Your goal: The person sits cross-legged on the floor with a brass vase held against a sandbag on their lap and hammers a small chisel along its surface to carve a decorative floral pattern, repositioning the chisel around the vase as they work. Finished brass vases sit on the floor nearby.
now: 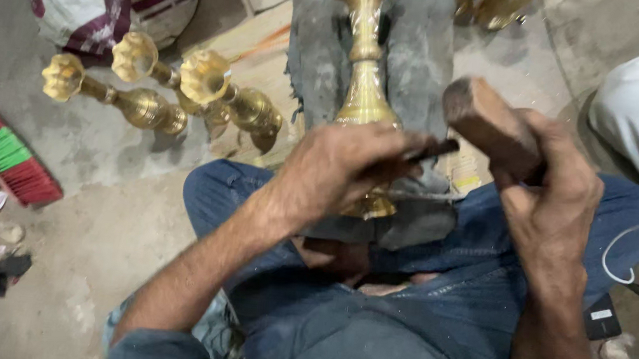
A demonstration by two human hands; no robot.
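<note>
Now chisel point(433, 147) (thin) between left fingers point(384, 158)

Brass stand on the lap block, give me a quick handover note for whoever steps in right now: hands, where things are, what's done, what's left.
Left hand: grips a thin dark chisel, tip over the lower body of the brass stand.
Right hand: holds a wooden mallet raised beside the chisel's butt end.
The stand lies lengthwise on a grey padded block across the lap.
Three similar brass pieces lie on the floor to the left, near a red and green brush.
Done: cannot tell how much is worked.
Left: the stand is under the chisel.
</note>
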